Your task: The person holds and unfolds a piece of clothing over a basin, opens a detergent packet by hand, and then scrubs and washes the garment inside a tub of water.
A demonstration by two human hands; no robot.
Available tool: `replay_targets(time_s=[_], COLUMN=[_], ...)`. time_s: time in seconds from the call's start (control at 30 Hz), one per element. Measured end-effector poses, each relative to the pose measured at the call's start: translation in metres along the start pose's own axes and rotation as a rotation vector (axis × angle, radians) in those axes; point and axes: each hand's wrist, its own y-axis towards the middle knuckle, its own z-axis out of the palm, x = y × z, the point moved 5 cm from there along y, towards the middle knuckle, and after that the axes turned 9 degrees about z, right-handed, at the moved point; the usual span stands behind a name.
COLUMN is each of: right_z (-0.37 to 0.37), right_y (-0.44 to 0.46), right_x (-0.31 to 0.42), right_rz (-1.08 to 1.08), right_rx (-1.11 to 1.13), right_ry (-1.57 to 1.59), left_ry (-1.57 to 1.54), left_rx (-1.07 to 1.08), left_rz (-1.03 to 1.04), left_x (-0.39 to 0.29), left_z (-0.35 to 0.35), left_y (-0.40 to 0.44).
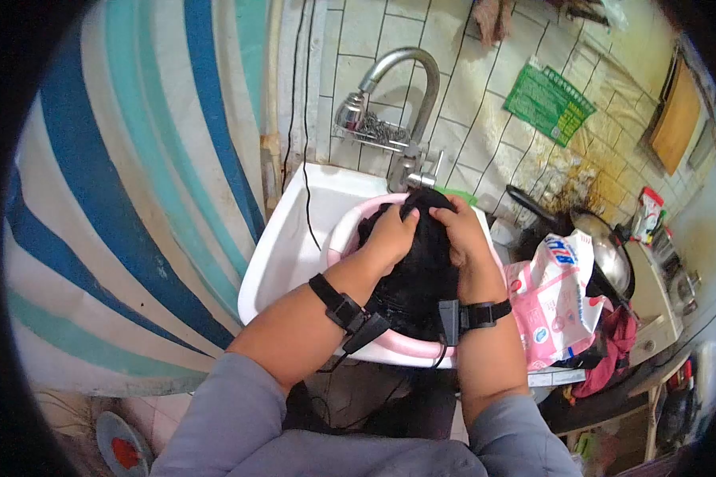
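A bunched, dark, wet-looking black cloth (pixel 418 290) fills a pink basin (pixel 344 238) set in the white sink (pixel 286 238). My left hand (pixel 391 236) is closed on the cloth's upper left part, thumb on top. Close beside it, my right hand (pixel 461 229) grips the upper right part, its fingers curled over the fabric. Between the two hands the cloth is gathered up near the basin's far rim. Some fingertips are hidden in the folds. A black strap with a small box sits around each forearm.
A chrome faucet (pixel 429 87) arches behind the basin, with a wire rack (pixel 382 133) beside it. At right stand a pink-and-white plastic bag (pixel 557 306) and a metal pan lid (pixel 608 258). A striped curtain (pixel 135 175) hangs at left, and a thin black cable (pixel 307 199) dangles into the sink.
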Motion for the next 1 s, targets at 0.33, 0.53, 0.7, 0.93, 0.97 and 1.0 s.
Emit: replay_targets(time_s=[0.33, 0.53, 0.7, 0.93, 0.97, 1.0], right_z=[0.015, 0.006, 0.016, 0.032, 0.033, 0.036], right_y=[-0.017, -0.015, -0.012, -0.027, -0.031, -0.036], right_x=[-0.005, -0.003, -0.006, 0.018, 0.021, 0.023], right_rz=[-0.031, -0.061, -0.098, -0.675, -0.675, -0.641], right_rx=[0.167, 0.083, 0.187, 0.123, 0.118, 0.111], right_ry=[-0.453, -0.769, -0.551, -0.317, -0.321, -0.435], left_ry=[-0.805, -0.995, -0.871, -0.898, -0.853, -0.869], left_rx=[-0.221, -0.207, -0.352, -0.154, -0.199, -0.201], left_rz=[-0.174, -0.232, -0.337, -0.104, -0.163, -0.228], left_x=[0.009, 0.015, -0.026, -0.032, -0.027, -0.029], left_z=[-0.009, -0.011, -0.019, -0.014, -0.017, -0.017], left_y=[0.008, 0.009, -0.014, -0.006, -0.006, -0.008])
